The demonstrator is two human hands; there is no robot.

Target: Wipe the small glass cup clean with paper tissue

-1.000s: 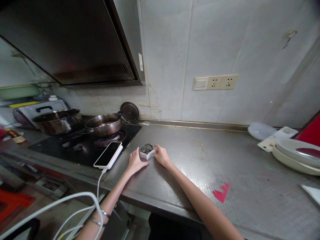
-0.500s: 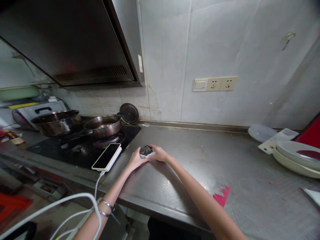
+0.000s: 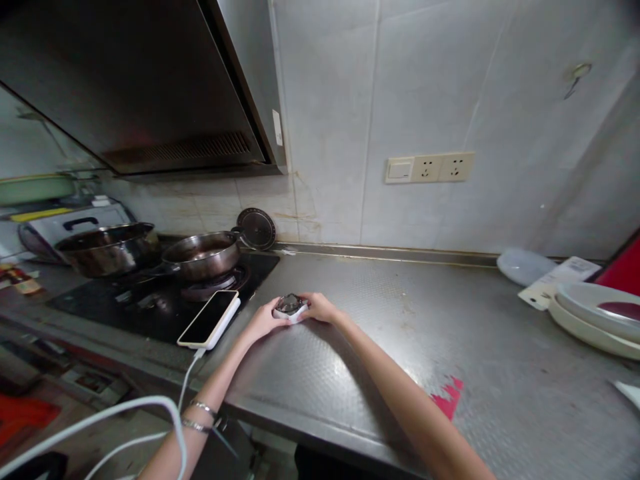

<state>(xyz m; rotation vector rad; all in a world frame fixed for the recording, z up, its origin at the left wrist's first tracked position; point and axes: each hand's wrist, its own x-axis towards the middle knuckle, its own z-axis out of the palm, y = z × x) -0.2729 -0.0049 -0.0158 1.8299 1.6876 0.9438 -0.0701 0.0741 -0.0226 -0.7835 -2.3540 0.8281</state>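
Note:
A small round object point(image 3: 291, 307) with a dark, clear-looking top and a pale base sits low over the metal counter point(image 3: 380, 320). My left hand point(image 3: 266, 320) grips its left side, fingers curled round the edge. On the opposite side my right hand point(image 3: 318, 308) holds it too, thumb in front. What the object is, I cannot make out. Just left of my left hand, a phone point(image 3: 210, 320) with a white cable lies at the edge of the black stove.
Two steel pots, one on the left point(image 3: 107, 250) and one nearer point(image 3: 203, 255), stand on the stove point(image 3: 145, 313). A round dark disc point(image 3: 256, 229) leans on the wall. Plates point(image 3: 595, 320) are at the right, and a red scrap point(image 3: 449, 398) lies near the front edge.
The view has shifted slightly. Both hands still hold the object, which now shows more of its pale base, and the gap between the hands looks a little wider.

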